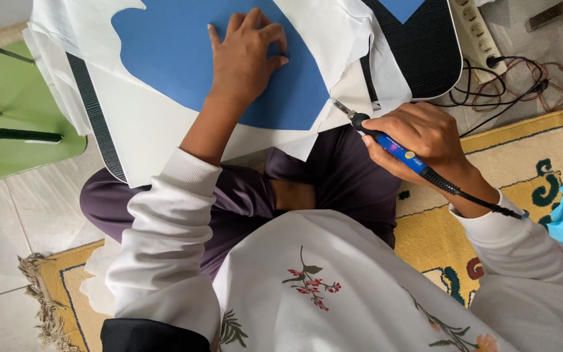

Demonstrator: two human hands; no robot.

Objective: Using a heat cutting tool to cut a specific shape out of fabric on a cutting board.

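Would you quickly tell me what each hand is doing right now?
Left hand: open, pressing flat on the blue sheet.
Right hand: closed around the soldering iron.

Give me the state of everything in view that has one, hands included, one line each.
left hand: spread flat, pressing on the blue sheet.
right hand: closed in a pen-like grip on the soldering iron.
soldering iron: held slanted, metal tip at the white sheet's edge, cord trailing right.
blue sheet: lying flat over the white sheet.
white sheet: spread over the dark board, corner overhanging.
power strip: a plug inserted.
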